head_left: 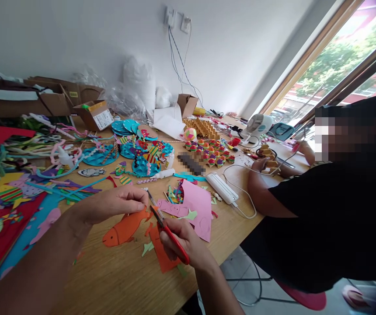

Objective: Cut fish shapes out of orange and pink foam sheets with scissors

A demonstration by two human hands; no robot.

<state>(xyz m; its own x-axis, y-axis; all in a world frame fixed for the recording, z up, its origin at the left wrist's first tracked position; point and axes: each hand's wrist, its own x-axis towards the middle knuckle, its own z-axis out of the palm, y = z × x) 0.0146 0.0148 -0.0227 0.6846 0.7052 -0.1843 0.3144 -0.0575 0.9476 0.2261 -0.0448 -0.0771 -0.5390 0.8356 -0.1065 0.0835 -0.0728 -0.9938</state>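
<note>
Left hand [122,200] pinched on an orange paper fish [125,229], right hand [188,240] wrapped around red scissors [175,243].
The fish is at the blades, over bare bench [119,275] reaching toward the slanting right edge; beyond, a pink sheet [199,210] and crafts crowd in. The cardboard box's [88,117] white label [103,119] is too small to read.

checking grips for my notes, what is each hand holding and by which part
The left hand holds the orange paper fish near its tail end. The right hand holds the red-handled scissors by their handles.
</note>
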